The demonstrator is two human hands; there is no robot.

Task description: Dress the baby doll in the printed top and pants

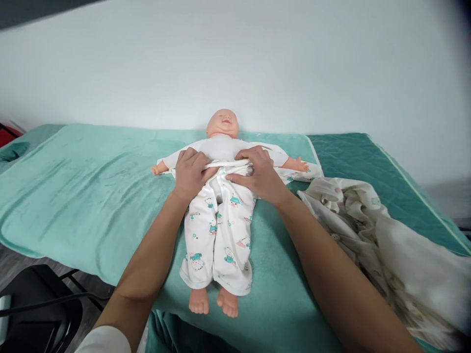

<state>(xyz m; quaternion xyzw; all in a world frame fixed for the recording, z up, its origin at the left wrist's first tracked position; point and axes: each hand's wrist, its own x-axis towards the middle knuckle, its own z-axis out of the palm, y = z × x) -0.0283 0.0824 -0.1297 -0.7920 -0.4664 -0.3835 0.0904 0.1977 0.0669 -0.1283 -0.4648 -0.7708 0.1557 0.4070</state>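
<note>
A baby doll (222,123) lies on its back on a teal blanket (95,196), head towards the wall, arms spread. It wears a white top and white printed trousers (217,235); its bare feet reach the near edge. My left hand (190,172) grips the trousers' waistband at the doll's left-side hip in view, fingers curled into the fabric. My right hand (260,174) holds the waistband on the other side, fingers closed on the bunched cloth at the belly.
A crumpled cream patterned cloth (371,225) lies on the table to the right of the doll. A printed garment (305,172) is spread under the doll's arm. A black chair (37,304) stands at the lower left. A white wall is behind.
</note>
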